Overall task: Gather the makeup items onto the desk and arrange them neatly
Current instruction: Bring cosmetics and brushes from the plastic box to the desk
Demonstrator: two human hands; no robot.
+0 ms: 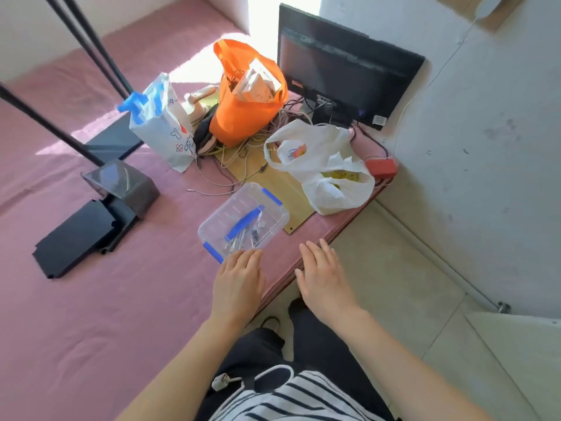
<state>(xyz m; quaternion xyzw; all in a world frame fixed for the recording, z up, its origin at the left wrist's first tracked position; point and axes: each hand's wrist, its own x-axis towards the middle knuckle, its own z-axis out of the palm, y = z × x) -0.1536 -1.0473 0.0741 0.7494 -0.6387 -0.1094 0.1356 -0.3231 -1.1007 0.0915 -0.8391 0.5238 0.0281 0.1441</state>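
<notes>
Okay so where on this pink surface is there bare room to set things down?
Free: the wide pink cover left of the left hand, bordered by the black flat panel and the clear plastic box with blue clips. Crowded: the far end, where the orange bag, white plastic bag, tangled cables and black monitor sit.

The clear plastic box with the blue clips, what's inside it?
Inside the clear box lie several small dark and silvery stick-shaped items, piled toward the near end. What they are exactly is too blurred to tell through the lid.
</notes>
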